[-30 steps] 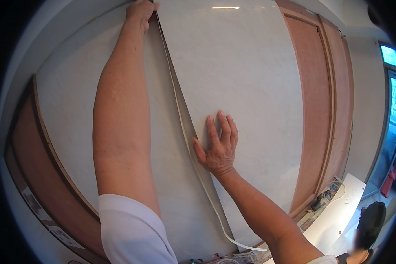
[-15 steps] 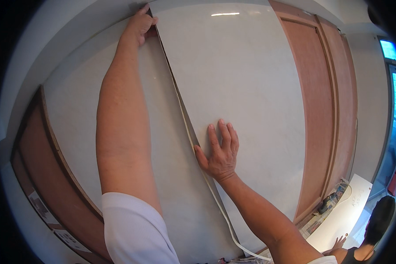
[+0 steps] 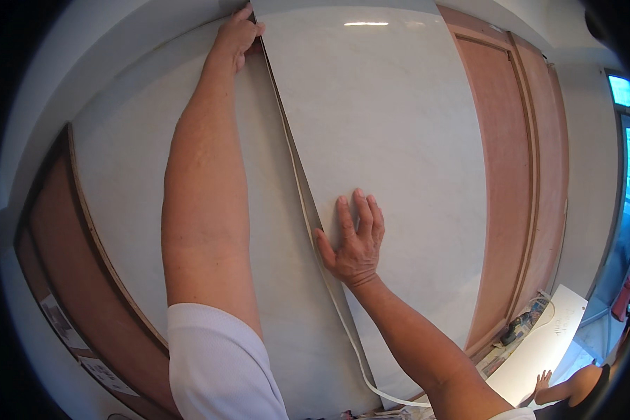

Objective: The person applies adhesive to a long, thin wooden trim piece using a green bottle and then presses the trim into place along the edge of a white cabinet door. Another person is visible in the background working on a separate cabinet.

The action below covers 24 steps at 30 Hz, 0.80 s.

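A large glossy pale-grey panel [image 3: 406,133] stands upright in front of me. At its upper left edge my left hand [image 3: 238,36] is closed, with the thumb against the panel's edge; some fingers are hidden. My right hand [image 3: 355,248] lies spread on the panel's face, its thumb at the left edge. A matching pale panel [image 3: 122,182] covers the wall to the left. Between the two panels runs a dark gap, wider in the middle, and a thin cream strip [image 3: 337,306] follows it and curls away at the bottom.
Brown wood panelling stands right [image 3: 507,182] and left [image 3: 91,273]. At lower right lie a white board [image 3: 539,350] and a dark tool [image 3: 516,327] with a pale cord. A co-worker's arm [image 3: 574,388] reaches toward the board. A blue-lit doorway [image 3: 626,154] is at far right.
The view has shifted slightly, so the panel and both hands appear a little farther right. Both hands keep their places on the panel. The co-worker's head has moved toward the right rim.
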{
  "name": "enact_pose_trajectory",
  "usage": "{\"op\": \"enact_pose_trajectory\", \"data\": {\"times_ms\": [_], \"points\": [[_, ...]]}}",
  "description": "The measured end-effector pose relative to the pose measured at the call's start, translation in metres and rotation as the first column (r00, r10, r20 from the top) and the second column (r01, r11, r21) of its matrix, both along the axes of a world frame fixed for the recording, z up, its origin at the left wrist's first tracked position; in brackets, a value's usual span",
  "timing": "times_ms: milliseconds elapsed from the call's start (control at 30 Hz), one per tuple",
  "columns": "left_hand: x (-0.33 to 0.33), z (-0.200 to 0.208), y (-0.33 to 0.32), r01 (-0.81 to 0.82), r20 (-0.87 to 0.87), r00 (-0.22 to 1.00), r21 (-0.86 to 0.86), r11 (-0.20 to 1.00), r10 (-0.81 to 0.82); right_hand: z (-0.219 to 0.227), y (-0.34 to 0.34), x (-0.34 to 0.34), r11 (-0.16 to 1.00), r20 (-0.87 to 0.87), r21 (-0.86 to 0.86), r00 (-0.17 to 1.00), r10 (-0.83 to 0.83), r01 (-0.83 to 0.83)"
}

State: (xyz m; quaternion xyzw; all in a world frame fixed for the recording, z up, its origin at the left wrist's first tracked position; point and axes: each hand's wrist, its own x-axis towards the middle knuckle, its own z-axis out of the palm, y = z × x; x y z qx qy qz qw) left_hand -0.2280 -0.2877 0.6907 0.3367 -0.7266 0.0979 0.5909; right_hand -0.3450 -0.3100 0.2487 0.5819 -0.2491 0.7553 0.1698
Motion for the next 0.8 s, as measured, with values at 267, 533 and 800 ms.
{"op": "enact_pose_trajectory", "data": {"times_ms": [267, 533, 800], "points": [[-0.018, -0.011, 0.009, 0.080, -0.087, 0.993, 0.024, 0.996, -0.078, 0.000, -0.003, -0.002, 1.000, -0.003, -0.005, 1.000, -0.002, 0.002], [-0.028, -0.018, 0.025, 0.148, -0.097, 0.986, 0.097, 0.984, -0.138, -0.001, -0.002, -0.001, 1.000, -0.024, 0.004, 1.000, -0.011, 0.011], [0.001, -0.005, 0.008, 0.105, -0.097, 0.990, 0.048, 0.993, -0.100, -0.002, -0.001, -0.002, 1.000, -0.034, 0.004, 0.999, -0.005, 0.005]]}}
